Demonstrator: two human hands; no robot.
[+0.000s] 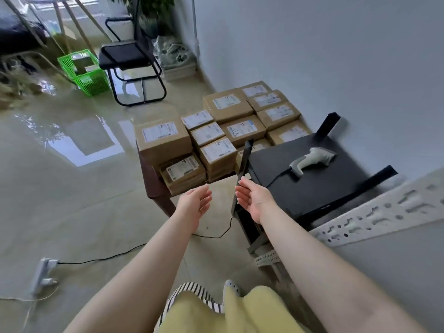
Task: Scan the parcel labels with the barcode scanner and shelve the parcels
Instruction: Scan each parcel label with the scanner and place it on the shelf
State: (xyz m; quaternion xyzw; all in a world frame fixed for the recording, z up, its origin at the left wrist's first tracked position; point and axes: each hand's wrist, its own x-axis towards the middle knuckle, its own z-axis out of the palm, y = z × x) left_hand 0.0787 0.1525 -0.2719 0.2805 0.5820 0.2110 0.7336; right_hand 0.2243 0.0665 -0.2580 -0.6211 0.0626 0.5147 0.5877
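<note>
- The left hand (195, 200) and right hand (252, 200) hang empty in the air, fingers relaxed, palms facing each other.
- Beyond them, labelled parcels (216, 131) sit stacked on a low table (153, 186).
- The barcode scanner (310, 161) lies on the black shelf top (312, 188).

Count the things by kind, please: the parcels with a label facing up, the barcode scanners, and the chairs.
Parcels with a label showing: 12 (one is partly hidden behind the black post)
Barcode scanner: 1
Chair: 1
Total: 14
</note>
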